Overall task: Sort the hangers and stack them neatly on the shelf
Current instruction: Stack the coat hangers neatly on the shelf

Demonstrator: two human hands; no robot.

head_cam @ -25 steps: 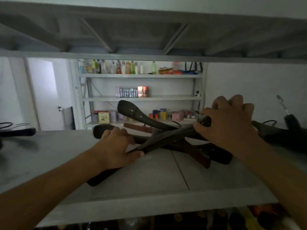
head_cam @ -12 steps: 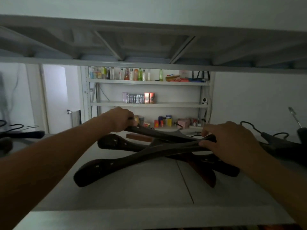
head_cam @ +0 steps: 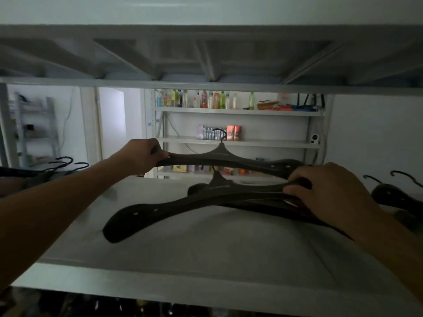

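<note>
Now the left hand (head_cam: 137, 156) pinches one end of the upper hanger (head_cam: 219, 156), lifted above the shelf (head_cam: 206, 252); the right hand (head_cam: 325, 193) grips the lower hanger (head_cam: 183, 207), which lies on the shelf.

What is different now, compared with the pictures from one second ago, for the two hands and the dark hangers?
The left hand left the lower hanger, took one end of the upper hanger and lifted it clear of the pile. The right hand stays gripping the hanger ends at the right. The lower hanger still lies on the shelf.
</note>
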